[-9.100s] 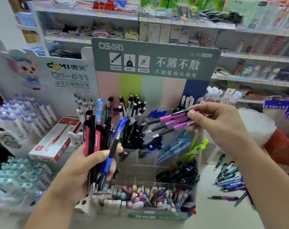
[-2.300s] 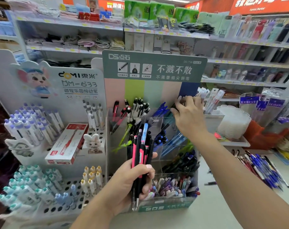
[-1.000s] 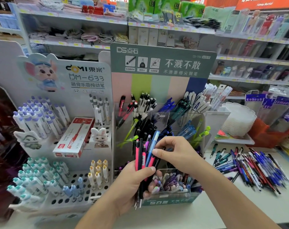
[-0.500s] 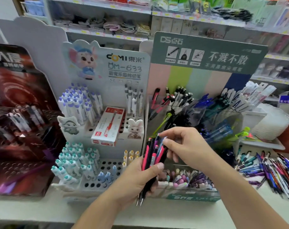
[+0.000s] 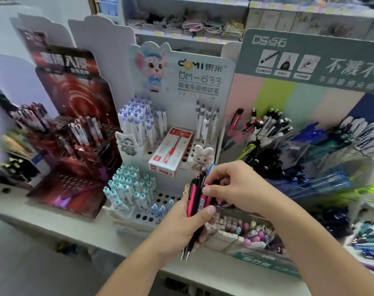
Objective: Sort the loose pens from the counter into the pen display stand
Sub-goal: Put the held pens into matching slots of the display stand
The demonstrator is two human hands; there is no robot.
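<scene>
The view has swung left. The left hand (image 5: 188,223) grips a bundle of pens (image 5: 195,201); the right hand (image 5: 235,186) pinches one, picking it out for the pen display stand (image 5: 310,159) next.

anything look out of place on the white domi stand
Yes: a red and white pen box lies flat and slanted across the hole rack of the white stand, covering holes where every other pen stands upright. Nothing looks spilled or broken.
</scene>
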